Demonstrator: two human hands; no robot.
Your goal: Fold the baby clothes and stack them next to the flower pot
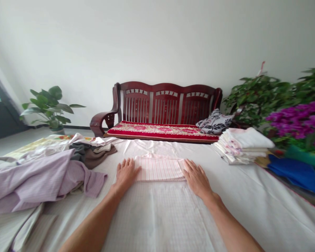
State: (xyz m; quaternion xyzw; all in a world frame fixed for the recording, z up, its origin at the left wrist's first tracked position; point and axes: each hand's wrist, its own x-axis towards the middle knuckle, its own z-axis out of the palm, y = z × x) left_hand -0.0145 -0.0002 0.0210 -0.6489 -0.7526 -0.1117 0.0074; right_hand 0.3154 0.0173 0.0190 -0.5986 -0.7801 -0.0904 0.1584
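Note:
A white garment with pink stripes [160, 169] lies folded into a flat rectangle near the middle of the white cloth-covered surface [252, 210]. At its left edge rests my left hand [126, 172], palm down with the fingers stretched forward and the thumb against the fabric. My right hand [198, 177] lies flat across the right end, its fingers extended over the edge. Neither hand grips anything. Part of the garment's right corner is hidden under my right fingers. Behind the fold, a bit of the same striped fabric pokes up.
Loose clothes, among them a lilac garment [52, 178] and a brown piece [97, 155], are heaped on the left. A stack of folded white cloths [244, 145] stands at the right, with blue fabric [295, 175] beyond it. Behind is a wooden bench [165, 105].

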